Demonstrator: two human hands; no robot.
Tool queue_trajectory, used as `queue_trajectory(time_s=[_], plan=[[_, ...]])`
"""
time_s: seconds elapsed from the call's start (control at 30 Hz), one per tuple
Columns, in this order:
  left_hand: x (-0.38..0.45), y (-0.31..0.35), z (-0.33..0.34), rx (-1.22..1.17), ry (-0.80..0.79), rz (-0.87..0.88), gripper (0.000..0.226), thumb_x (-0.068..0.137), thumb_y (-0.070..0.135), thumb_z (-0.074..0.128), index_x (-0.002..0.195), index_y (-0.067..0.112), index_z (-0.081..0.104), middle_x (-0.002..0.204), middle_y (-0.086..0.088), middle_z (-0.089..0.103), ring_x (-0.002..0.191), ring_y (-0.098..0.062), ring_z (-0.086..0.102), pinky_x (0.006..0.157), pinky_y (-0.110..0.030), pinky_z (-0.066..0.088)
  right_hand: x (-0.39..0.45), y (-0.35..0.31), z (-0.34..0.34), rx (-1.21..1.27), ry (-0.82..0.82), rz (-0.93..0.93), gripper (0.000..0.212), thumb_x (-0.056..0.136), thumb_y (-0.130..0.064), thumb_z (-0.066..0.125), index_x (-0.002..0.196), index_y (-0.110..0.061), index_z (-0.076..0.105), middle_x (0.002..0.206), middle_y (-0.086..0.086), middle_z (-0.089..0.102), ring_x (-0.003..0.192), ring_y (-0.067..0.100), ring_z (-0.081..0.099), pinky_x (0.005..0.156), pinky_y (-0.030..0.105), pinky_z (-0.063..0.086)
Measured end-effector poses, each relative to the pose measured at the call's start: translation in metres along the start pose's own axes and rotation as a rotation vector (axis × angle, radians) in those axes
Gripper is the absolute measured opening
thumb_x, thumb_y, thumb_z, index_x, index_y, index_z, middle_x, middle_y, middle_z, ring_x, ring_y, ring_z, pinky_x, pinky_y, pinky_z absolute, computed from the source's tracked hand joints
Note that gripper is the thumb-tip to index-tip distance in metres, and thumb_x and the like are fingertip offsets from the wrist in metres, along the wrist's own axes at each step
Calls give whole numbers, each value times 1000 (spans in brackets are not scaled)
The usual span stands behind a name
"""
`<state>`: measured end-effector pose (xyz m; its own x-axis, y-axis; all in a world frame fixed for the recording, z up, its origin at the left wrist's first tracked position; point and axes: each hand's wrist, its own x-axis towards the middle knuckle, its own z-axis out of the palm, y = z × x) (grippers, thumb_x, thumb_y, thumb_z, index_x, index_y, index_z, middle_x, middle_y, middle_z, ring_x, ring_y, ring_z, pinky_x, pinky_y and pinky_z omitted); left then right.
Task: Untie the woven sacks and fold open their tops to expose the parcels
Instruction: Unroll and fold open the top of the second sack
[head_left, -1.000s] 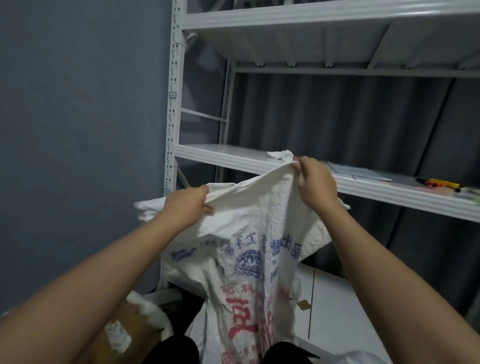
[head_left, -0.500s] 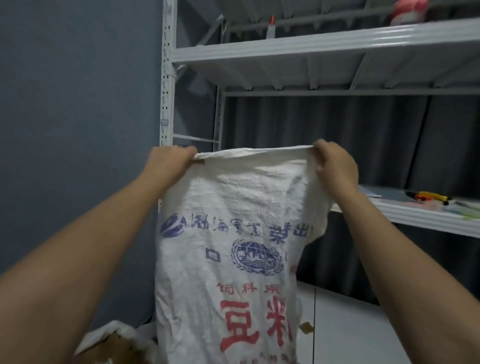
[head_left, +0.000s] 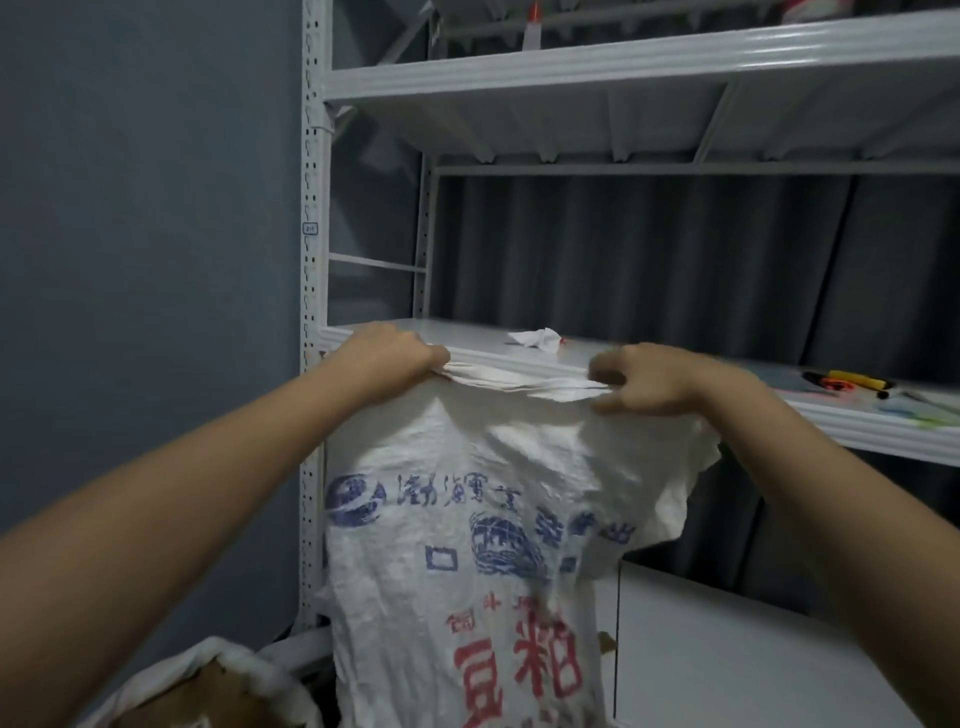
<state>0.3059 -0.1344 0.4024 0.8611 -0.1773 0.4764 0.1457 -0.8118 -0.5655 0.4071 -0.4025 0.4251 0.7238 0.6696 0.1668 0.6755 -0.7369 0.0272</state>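
A white woven sack (head_left: 467, 519) with blue and red print hangs in front of me, held up by its top edge. My left hand (head_left: 389, 358) grips the left end of that edge, fingers curled over the fabric. My right hand (head_left: 649, 384) pinches the right end, where the fabric bunches and droops past the wrist. The top edge is folded flat between the two hands. At the bottom left a second white sack (head_left: 208, 680) lies open around something brown. What the held sack contains is hidden.
A white metal rack stands right behind the sack; its middle shelf (head_left: 519, 358) carries a crumpled white paper (head_left: 537, 339) and pens (head_left: 852, 382) at the right. A grey wall is to the left, a dark curtain behind, a white lower shelf (head_left: 727, 649) below right.
Both hands stretched the sack's top edge taut and raised it, then lowered it to shelf height. The edge now lies folded and slacker between the hands.
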Motion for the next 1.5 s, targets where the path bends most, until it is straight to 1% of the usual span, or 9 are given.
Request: queue_trajectory(time_s=[0.27,0.4,0.57,0.73,0.87,1.07,1.2,1.37,1.5], plan=[[4,9,0,-742,-336,35,39,87,55,54,89,16,59,81,5,59,76,-16,54,65,-29,39,3,-10,48,-434,567,-296,23,96,-16,43,114,-11,56,91,12,68,79,35,64,53,34,32],[2,11,4,-162,12,63,40,95,52,41,96,16,59,86,-6,64,84,-28,62,64,-29,37,1,-10,48,27,272,-307,27,100,-34,45,115,-18,60,100,4,68,89,25,60,71,34,42],[4,18,3,-825,-363,81,36,89,52,55,102,19,61,98,4,62,90,-16,56,75,-29,43,-2,-11,55,-440,622,-462,45,80,-7,41,121,-7,61,72,9,64,55,29,60,44,27,34],[3,27,6,-184,36,89,23,99,30,43,113,18,56,98,-7,65,91,-29,61,63,-29,34,-4,-22,51,365,130,-283,16,96,-38,53,101,-26,63,82,-15,65,71,4,58,68,29,43],[-3,23,6,-784,-282,72,36,85,58,54,97,25,58,83,12,57,81,-13,55,61,-27,36,2,-11,67,-332,561,-413,26,83,-15,42,94,-16,66,62,3,60,50,26,58,43,26,32],[-1,30,11,-165,37,126,37,96,51,41,100,17,56,90,-4,65,84,-27,60,60,-29,31,-2,-30,58,313,157,-343,33,96,-46,48,74,-25,60,62,-11,56,56,6,48,56,24,37],[-7,23,7,-741,-280,118,50,81,64,53,80,15,61,71,3,60,64,-13,50,54,-28,31,-1,-32,70,-327,558,-427,35,94,-41,42,74,-18,60,58,-2,58,52,22,58,45,23,26],[-15,30,26,-77,457,361,43,87,50,40,66,16,55,47,3,52,38,-18,48,41,-18,15,-5,-43,67,533,-64,-247,27,96,-45,50,103,-21,62,90,-4,62,80,10,55,74,26,43],[-33,54,64,-130,498,284,39,84,53,46,78,18,62,74,-1,64,70,-22,61,64,-33,40,-8,-44,113,527,136,-236,15,91,-28,63,86,-14,64,74,-2,59,65,8,50,64,25,41]])
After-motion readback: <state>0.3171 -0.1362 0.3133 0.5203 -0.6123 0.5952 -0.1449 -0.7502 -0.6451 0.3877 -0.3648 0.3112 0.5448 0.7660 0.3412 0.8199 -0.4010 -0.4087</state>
